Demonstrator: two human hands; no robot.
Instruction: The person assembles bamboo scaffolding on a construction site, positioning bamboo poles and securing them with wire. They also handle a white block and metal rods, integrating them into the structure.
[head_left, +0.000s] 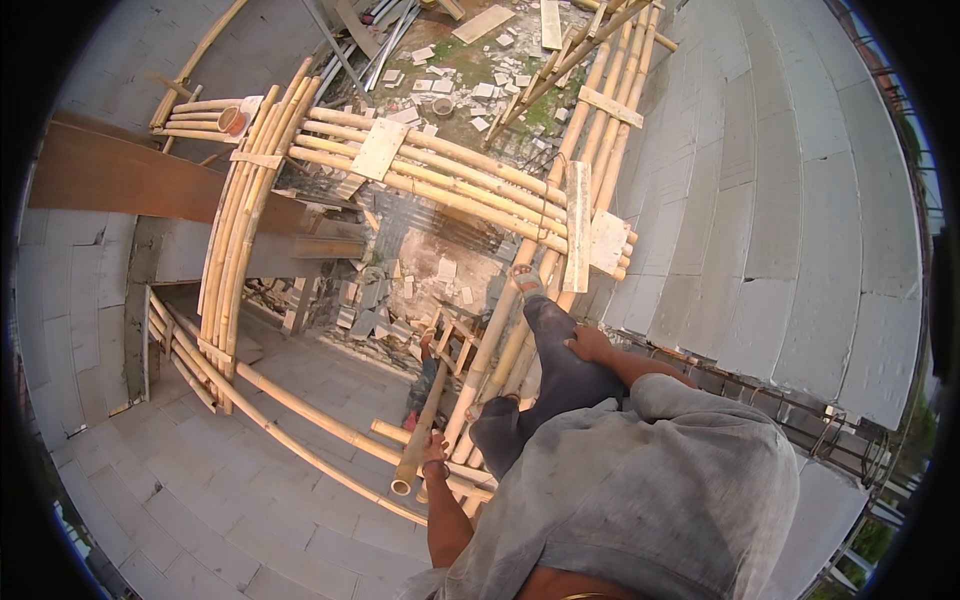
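Up on the bamboo scaffold [497, 325], the left hand [435, 456] is against the thick pole [416, 443], close to its hollow end [401, 488], and whether those fingers wrap all the way round, I cannot tell! Over on the dark-trousered knee [551, 327] rests the right hand [589, 344], fingers spread loosely over it, 1 foot [524, 276] planted on the scaffold ahead

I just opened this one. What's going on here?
A person is up on bamboo scaffolding beside a grey block wall. Their left hand is at the near end of a thick bamboo pole; how firmly it grips is hard to tell. Their right hand rests on their own bent leg. Below, another person shows in part, close to a wooden frame, and pale broken pieces lie scattered.
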